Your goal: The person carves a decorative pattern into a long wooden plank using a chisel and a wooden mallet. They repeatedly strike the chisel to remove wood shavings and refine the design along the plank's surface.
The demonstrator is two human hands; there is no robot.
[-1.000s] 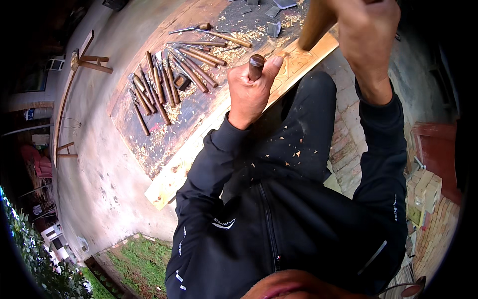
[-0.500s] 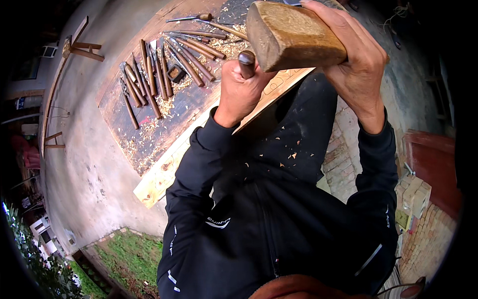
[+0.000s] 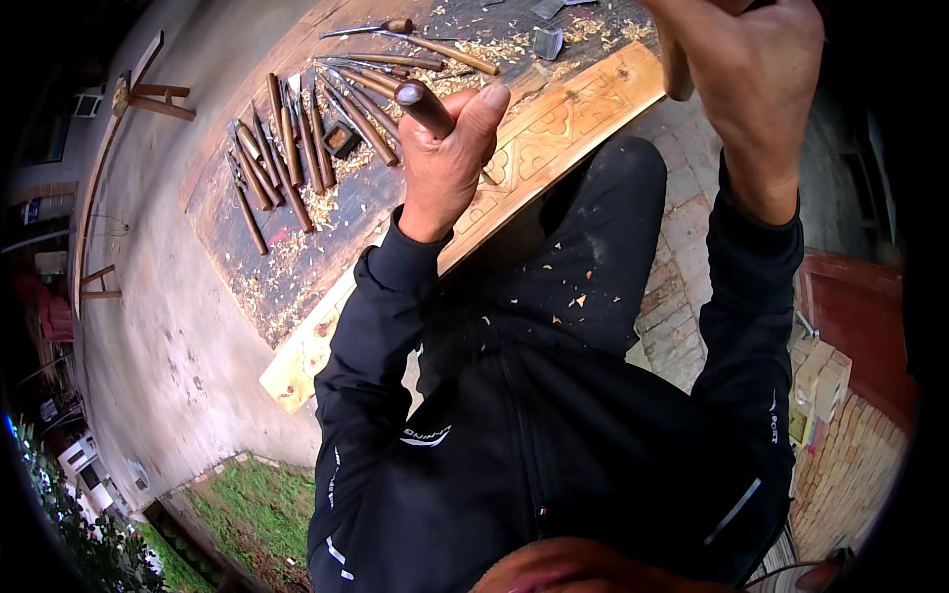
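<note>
My left hand [image 3: 445,163] is closed around a carving chisel, whose dark wooden handle [image 3: 423,107] sticks up above the fist. The blade end is mostly hidden below the hand, over a long pale board [image 3: 568,124] with carved scroll patterns. Raised at the upper right, my right hand [image 3: 756,94] grips a wooden mallet [image 3: 676,71]. Only a strip of that mallet shows beside the fingers; the rest lies beyond the picture's edge or behind the hand.
Several wooden-handled chisels [image 3: 292,148] lie in a fan on the dark tabletop [image 3: 222,193], among shavings. A small dark box [image 3: 341,139] sits beside them. Grey flat pieces [image 3: 548,42] lie at the far side. A wooden bench [image 3: 94,188] stands at the left.
The mallet has lifted away from the chisel, up and to the right, mostly out of the picture. My left hand and the chisel sit slightly further left, with the handle more tilted.
</note>
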